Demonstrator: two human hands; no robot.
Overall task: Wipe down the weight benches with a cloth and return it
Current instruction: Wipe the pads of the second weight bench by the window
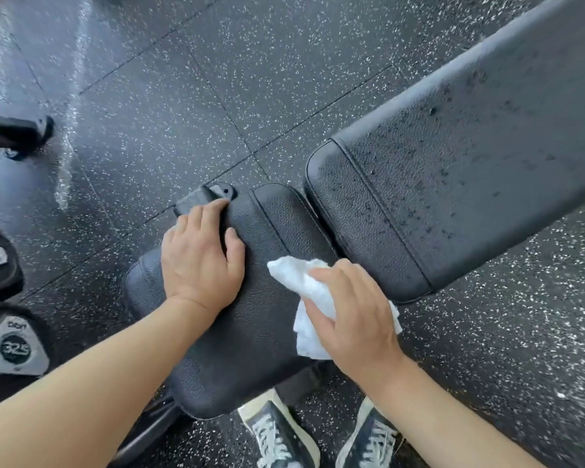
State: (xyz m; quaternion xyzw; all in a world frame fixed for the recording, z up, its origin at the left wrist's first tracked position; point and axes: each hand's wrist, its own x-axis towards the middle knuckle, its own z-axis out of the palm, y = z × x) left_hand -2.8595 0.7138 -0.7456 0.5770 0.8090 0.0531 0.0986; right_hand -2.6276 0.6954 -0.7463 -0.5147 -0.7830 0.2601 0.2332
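Note:
A black padded weight bench fills the middle of the head view. Its seat pad [250,325] lies near me and its long back pad [453,170], speckled with dark droplets, runs up to the right. My left hand [200,261] rests flat on the seat pad's left edge, fingers over the rim. My right hand [352,315] presses a crumpled white cloth [301,282] onto the right side of the seat pad, thumb and fingers curled over the cloth.
Dumbbell ends, one marked 32.5 [14,346], sit at the left edge. A black equipment foot [17,133] stands on the speckled rubber floor [217,96] at upper left. The bench's base foot [203,197] shows beyond my left hand. My two shoes [318,440] stand below the seat.

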